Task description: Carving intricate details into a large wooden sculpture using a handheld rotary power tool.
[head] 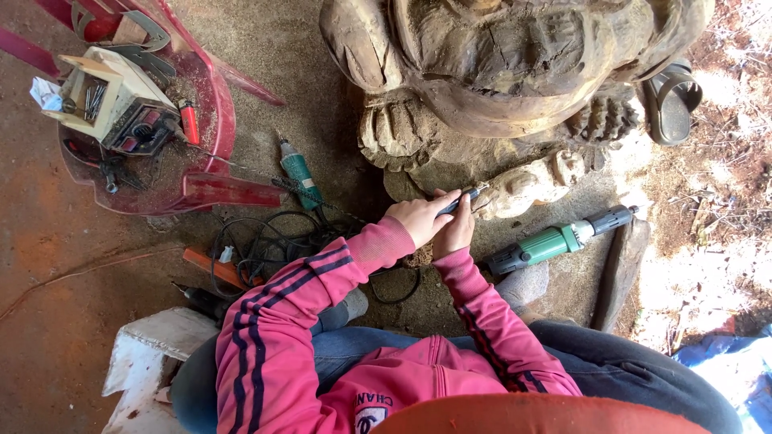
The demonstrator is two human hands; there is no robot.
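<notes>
Both my hands meet on a thin dark pen-like rotary handpiece (461, 199). My left hand (416, 219) grips its body. My right hand (457, 235) is closed just under it, steadying the front end. The tip rests against a pale carved foot (527, 185) at the base of a large brown wooden sculpture (498, 72). A thin flexible shaft (265, 171) runs left from the handpiece toward the red chair. My pink striped sleeves cover both arms.
A green electric grinder (555, 241) lies right of my hands, another green tool (299, 170) to the left. A red plastic chair (217, 120) holds a beige motor box (121, 100). Black cables (265, 241), an orange-handled tool (207, 267), a sandal (671, 100) and a white block (153, 345) lie around.
</notes>
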